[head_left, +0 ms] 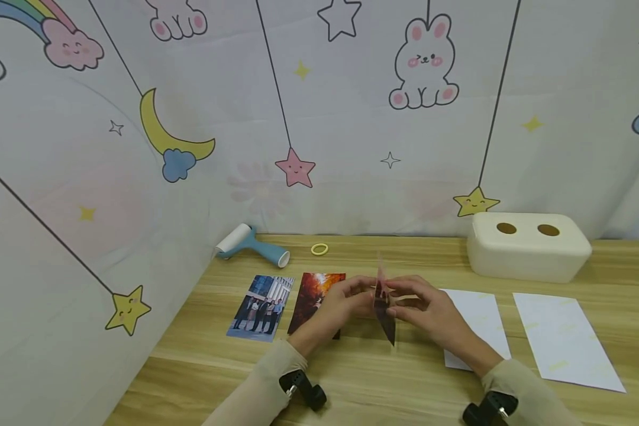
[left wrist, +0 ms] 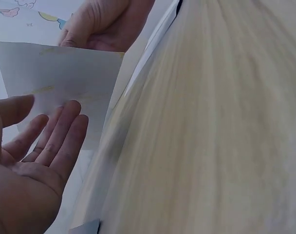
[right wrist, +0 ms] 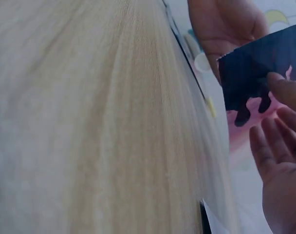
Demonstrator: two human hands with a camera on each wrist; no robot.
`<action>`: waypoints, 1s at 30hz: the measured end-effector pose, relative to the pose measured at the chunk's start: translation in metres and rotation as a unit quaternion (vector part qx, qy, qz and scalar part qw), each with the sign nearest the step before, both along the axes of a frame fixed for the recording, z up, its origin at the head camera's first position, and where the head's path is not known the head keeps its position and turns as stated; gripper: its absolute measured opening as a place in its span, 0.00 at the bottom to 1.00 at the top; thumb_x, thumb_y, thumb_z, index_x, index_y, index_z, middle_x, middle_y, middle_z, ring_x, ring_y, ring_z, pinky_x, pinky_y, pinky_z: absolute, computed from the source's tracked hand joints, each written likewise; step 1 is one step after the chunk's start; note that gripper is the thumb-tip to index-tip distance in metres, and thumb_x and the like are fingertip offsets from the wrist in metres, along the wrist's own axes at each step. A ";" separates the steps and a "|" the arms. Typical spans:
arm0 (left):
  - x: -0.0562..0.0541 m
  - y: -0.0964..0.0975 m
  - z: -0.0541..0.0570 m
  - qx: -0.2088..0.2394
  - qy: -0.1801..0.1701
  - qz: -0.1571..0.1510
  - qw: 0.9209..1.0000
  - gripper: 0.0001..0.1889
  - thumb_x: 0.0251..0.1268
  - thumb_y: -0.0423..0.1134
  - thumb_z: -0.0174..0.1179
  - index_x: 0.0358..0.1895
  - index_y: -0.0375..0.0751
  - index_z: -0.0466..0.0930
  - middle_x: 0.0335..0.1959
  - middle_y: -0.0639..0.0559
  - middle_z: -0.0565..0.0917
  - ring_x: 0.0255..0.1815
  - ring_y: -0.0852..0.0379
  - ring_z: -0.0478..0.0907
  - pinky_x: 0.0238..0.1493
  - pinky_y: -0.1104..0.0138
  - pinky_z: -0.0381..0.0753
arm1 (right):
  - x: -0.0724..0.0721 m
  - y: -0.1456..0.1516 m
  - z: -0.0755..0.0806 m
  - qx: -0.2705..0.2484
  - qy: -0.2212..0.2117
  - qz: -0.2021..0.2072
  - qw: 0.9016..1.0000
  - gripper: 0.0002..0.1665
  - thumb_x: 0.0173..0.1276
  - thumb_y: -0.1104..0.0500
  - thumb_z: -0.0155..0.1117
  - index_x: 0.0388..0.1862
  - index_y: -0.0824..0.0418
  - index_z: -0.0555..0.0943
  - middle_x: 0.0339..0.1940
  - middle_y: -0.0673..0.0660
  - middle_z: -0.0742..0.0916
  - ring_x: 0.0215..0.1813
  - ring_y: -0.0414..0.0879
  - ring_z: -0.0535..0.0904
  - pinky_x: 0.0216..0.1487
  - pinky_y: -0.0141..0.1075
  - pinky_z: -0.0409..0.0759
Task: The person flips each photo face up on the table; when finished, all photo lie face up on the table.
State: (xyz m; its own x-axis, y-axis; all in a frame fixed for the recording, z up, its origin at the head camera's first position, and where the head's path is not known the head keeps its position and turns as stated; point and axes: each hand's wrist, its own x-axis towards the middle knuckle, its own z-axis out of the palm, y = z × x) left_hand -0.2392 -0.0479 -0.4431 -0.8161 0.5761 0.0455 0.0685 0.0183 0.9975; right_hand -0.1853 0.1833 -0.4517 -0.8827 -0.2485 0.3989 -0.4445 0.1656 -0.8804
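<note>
A photo print (head_left: 386, 319) stands almost edge-on between my two hands in the head view. Its dark front, with silhouettes over pink, faces my right hand (head_left: 431, 307); the right thumb (right wrist: 286, 90) overlaps that front and the fingers curl near the lower edge, pinching the print. On the other side, my left hand (head_left: 332, 310) has its fingers (left wrist: 60, 131) extended at the plain white back (left wrist: 80, 73). Two more photos lie by the left forearm: a group of people (head_left: 261, 313) and a red autumn scene (head_left: 314, 290), which the left hand partly covers.
White sheets lie to the right, one (head_left: 474, 319) partly behind the right forearm, another (head_left: 564, 337) farther right. A cream box (head_left: 527, 254) with two holes stands at the back right. A blue-handled lint roller (head_left: 255, 244) and yellow ring (head_left: 319, 249) lie along the back edge.
</note>
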 end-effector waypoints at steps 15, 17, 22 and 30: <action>-0.001 0.002 0.000 0.094 -0.101 -0.010 0.990 0.24 0.83 0.42 0.54 0.67 0.22 0.76 0.46 0.48 0.90 0.44 0.60 0.88 0.50 0.65 0.87 | -0.001 -0.001 0.004 0.058 0.026 -0.020 0.998 0.26 0.69 0.65 0.77 0.66 0.62 0.84 0.63 0.58 0.83 0.60 0.51 0.83 0.61 0.44 0.83; -0.001 0.001 0.000 0.095 -0.103 -0.009 0.990 0.24 0.82 0.40 0.54 0.68 0.22 0.75 0.46 0.48 0.90 0.44 0.60 0.88 0.50 0.65 0.86 | -0.001 -0.001 0.004 0.067 0.034 -0.026 0.997 0.26 0.69 0.65 0.77 0.66 0.63 0.84 0.63 0.58 0.84 0.59 0.51 0.83 0.61 0.45 0.84; 0.000 0.002 0.002 0.096 -0.105 0.003 0.990 0.23 0.78 0.36 0.54 0.66 0.20 0.76 0.44 0.50 0.89 0.43 0.61 0.87 0.47 0.67 0.87 | 0.000 0.000 0.006 0.079 0.049 -0.040 0.995 0.27 0.68 0.66 0.77 0.65 0.64 0.84 0.61 0.58 0.84 0.59 0.55 0.84 0.61 0.47 0.83; 0.000 0.003 0.001 0.078 -0.095 0.030 0.992 0.20 0.75 0.33 0.55 0.62 0.21 0.79 0.44 0.49 0.88 0.43 0.58 0.86 0.47 0.66 0.87 | 0.000 0.003 0.008 0.096 0.069 -0.072 0.990 0.26 0.67 0.67 0.78 0.64 0.65 0.85 0.57 0.57 0.86 0.55 0.55 0.87 0.61 0.42 0.83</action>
State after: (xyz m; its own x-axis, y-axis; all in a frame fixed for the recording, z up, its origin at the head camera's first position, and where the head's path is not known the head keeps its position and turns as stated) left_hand -0.2393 -0.0447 -0.4423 -0.8517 0.5234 -0.0266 -0.1167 -0.1399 0.9833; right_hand -0.1852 0.1858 -0.4433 -0.8546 -0.2069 0.4763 -0.5183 0.3944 -0.7588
